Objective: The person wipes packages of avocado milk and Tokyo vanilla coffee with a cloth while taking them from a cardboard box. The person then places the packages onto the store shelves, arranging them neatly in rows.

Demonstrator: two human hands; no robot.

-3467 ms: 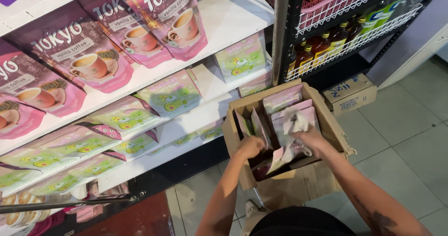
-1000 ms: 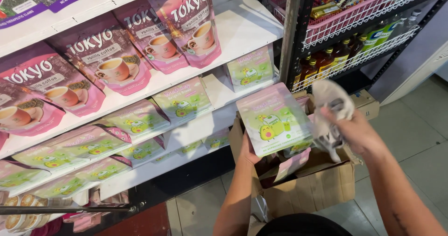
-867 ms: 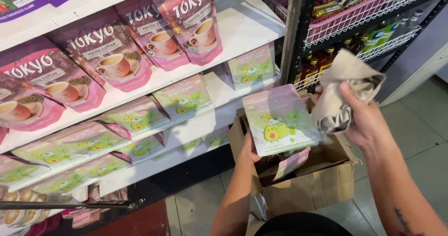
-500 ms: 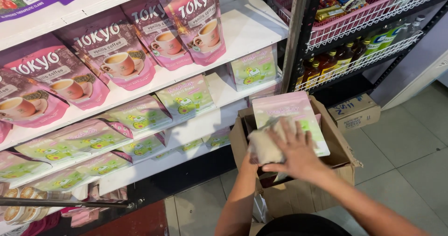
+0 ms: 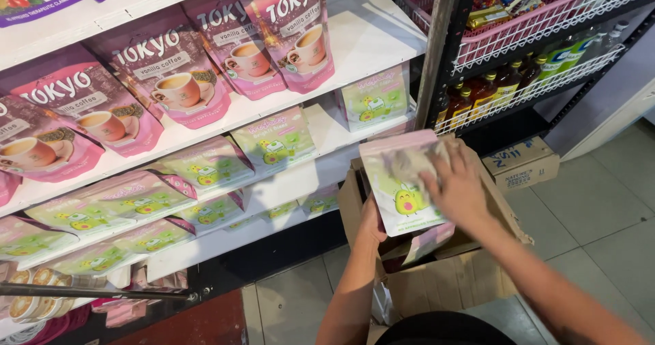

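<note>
While one left hand [image 5: 372, 223] grips one pastel pouch [image 5: 402, 188], one right hand [image 5: 458, 187] presses one cloth [image 5: 416, 164] flat, one cardboard box [image 5: 443, 287] below.

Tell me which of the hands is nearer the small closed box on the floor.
Right. The right hand lies on the pouch front, just left of the small box; the left hand grips the pouch's far edge.
</note>
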